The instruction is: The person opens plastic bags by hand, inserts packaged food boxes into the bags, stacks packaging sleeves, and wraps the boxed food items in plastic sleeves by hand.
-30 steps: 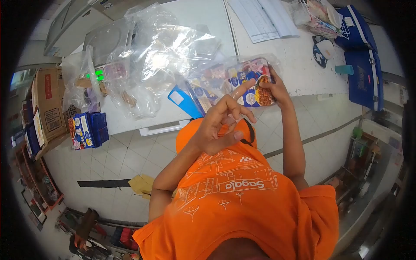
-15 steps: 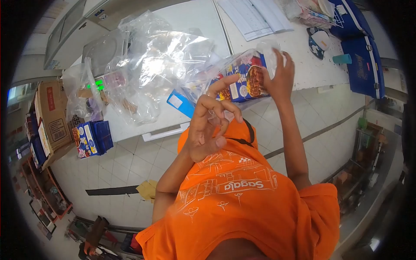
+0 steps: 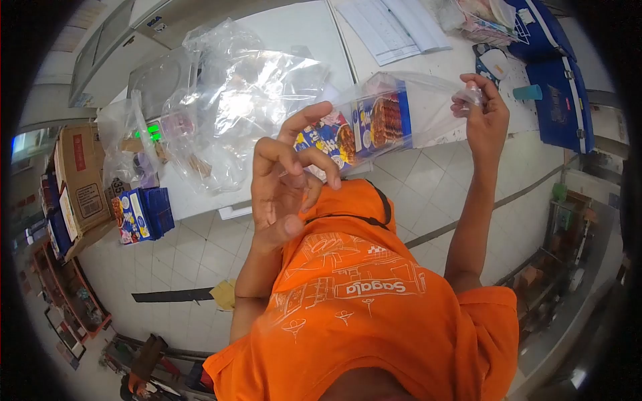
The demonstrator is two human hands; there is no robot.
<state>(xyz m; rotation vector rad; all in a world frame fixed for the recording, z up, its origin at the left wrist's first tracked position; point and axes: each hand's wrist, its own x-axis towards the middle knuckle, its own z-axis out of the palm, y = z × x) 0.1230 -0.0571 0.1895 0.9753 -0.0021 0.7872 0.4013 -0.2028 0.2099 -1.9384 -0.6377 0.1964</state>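
Observation:
A clear plastic bag [image 3: 431,100] stretches between my hands at the front edge of the white counter. Inside it lie blue food boxes [image 3: 382,120] with pictures of brown food, and another box with a yellow and blue front [image 3: 331,139] sits at its left end. My right hand [image 3: 483,107] pinches the gathered right end of the bag. At the left end, my left hand [image 3: 284,177] has its fingers apart and half curled, with the index finger beside the bag. Whether its fingertips touch the plastic is hard to tell.
More clear plastic [image 3: 257,93] covers the counter beside a scale with a green display [image 3: 154,131]. A stack of blue boxes [image 3: 144,214] and a cardboard carton [image 3: 83,180] stand left. Papers [image 3: 394,30], a teal cup [image 3: 528,91] and a blue case [image 3: 558,100] are right.
My right hand has moved right from beside the boxes, drawing the bag's end out with it. My left hand has shifted left, and more of the left box now shows.

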